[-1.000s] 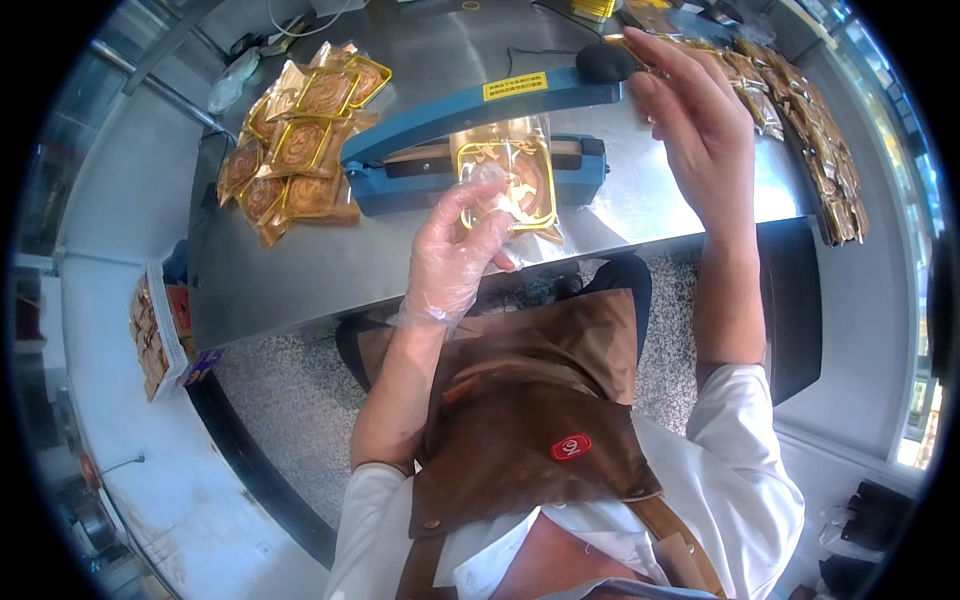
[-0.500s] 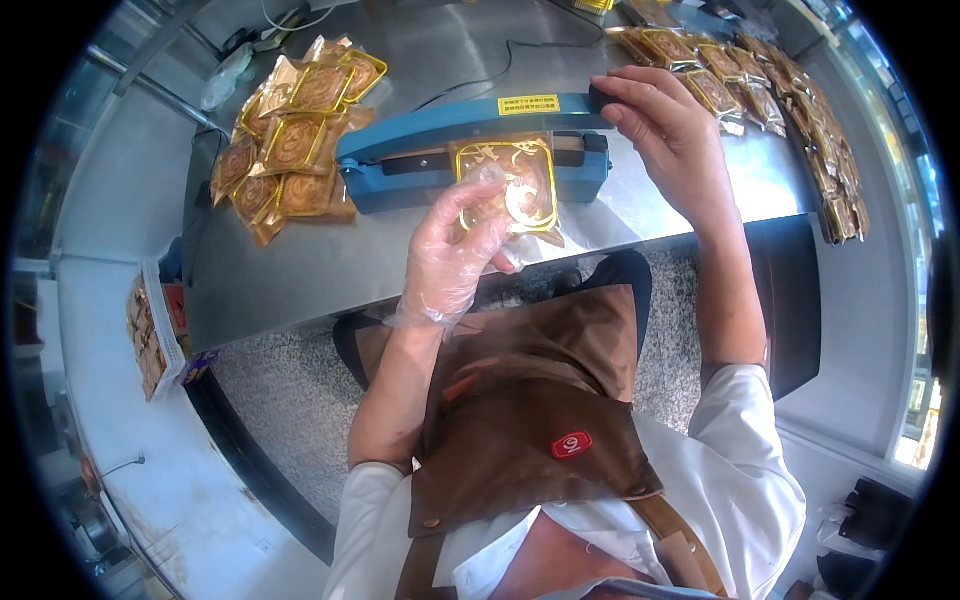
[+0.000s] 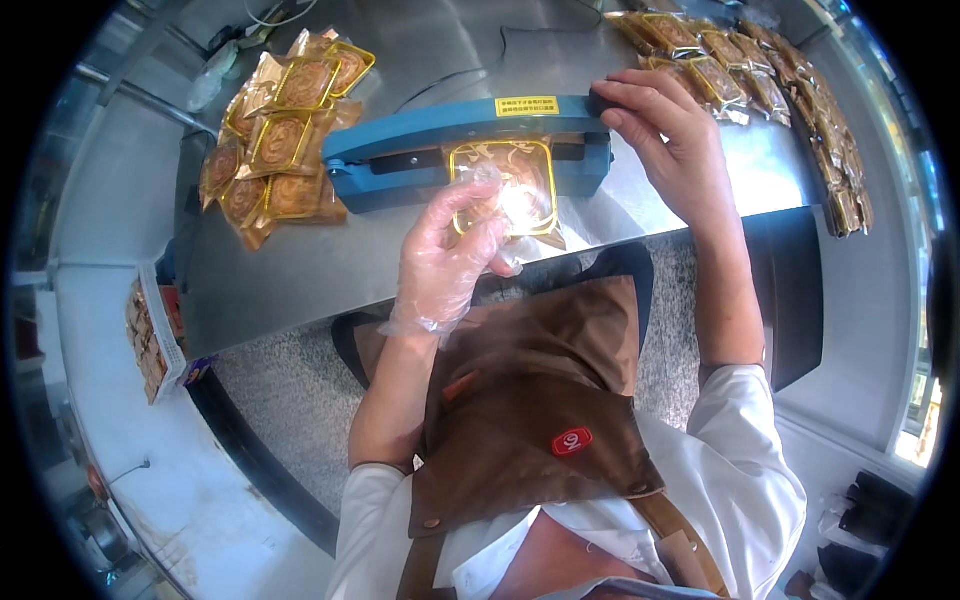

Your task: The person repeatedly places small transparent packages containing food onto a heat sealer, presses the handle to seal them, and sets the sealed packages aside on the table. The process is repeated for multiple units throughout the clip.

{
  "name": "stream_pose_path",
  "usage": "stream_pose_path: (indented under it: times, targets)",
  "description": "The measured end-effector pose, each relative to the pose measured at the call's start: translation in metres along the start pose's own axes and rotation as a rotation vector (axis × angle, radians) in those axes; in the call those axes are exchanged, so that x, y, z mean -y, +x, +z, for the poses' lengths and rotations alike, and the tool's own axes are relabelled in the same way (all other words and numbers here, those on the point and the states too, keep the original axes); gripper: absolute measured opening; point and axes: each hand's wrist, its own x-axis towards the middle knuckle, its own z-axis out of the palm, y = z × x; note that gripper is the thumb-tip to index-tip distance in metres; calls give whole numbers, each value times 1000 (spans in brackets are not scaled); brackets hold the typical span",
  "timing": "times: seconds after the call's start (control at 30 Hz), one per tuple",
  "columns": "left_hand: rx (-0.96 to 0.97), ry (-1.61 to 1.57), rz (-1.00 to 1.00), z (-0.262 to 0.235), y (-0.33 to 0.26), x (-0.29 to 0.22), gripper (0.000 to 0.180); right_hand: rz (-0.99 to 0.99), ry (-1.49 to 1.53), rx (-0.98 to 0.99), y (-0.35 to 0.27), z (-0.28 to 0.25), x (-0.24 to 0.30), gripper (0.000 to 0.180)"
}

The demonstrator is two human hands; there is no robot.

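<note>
While the right hand (image 3: 672,140) lies bare on the right end of the blue sealer arm (image 3: 470,125), palm down, fingers pressed together and flat along the bar, the left hand (image 3: 452,250) holds the pouch (image 3: 505,185) at the sealer's front. Left hand wears a thin clear glove; its fingers (image 3: 470,195) are curled and pinching the left side of the pouch.

Pouch: clear glossy film, a square gold-rimmed tray inside with a brown round cake; strong glare on the lower right of the film hides part of the cake. Its top edge sits under the closed arm of the sealer; the lower part hangs out toward the near edge of the counter (image 3: 330,265).

Sealer: blue, long, lies across the middle of the steel counter, a yellow label on the arm.

A heap of similar gold-tray pouches (image 3: 285,140) lies at the counter's far-left corner, touching the sealer's left end. A second run of packed pouches (image 3: 760,85) follows the far-right corner and right edge. Brown apron (image 3: 530,420) in the lower view.
</note>
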Motion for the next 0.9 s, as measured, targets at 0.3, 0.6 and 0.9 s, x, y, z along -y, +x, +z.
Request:
stream_pose_path:
  times: [0.3,0.6,0.9]
  targets:
    - [-5,11,-45,-3,-1,-1,37,258,187,44,-11,7,2,20]
    - [90,-16,84,-12,1,12,39,179,105,53,-11,6,-1,20]
    - [-31,49,113,-5,2,10,35,6,26,75,-7,3,-5,23]
